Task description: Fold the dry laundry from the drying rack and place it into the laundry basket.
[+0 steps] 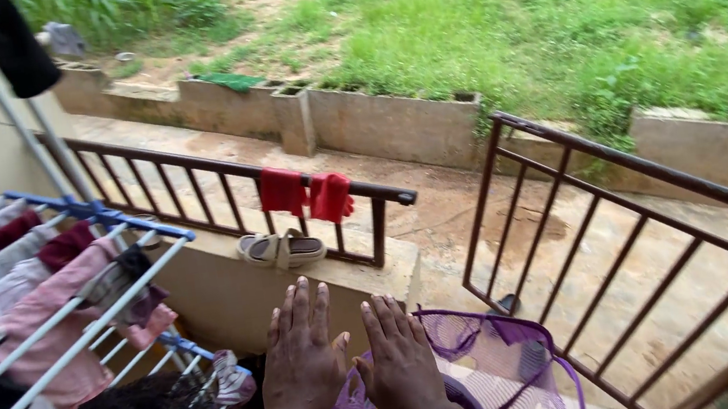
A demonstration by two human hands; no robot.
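Observation:
My left hand (302,358) and my right hand (400,364) are stretched out side by side, palms down, fingers spread and pointing away from me. Both hold nothing. They hover over a purple mesh laundry basket (499,374) at the bottom of the view, with striped cloth showing inside it. To the left stands a drying rack (127,292) with white bars and blue joints, hung with pink, maroon, grey and black clothes.
A brown metal railing (219,172) on a low concrete ledge (299,283) carries two red cloths (306,193). A pair of pale sandals (281,248) lies on the ledge. A second railing (629,226) runs at the right. Grass and concrete planters lie beyond.

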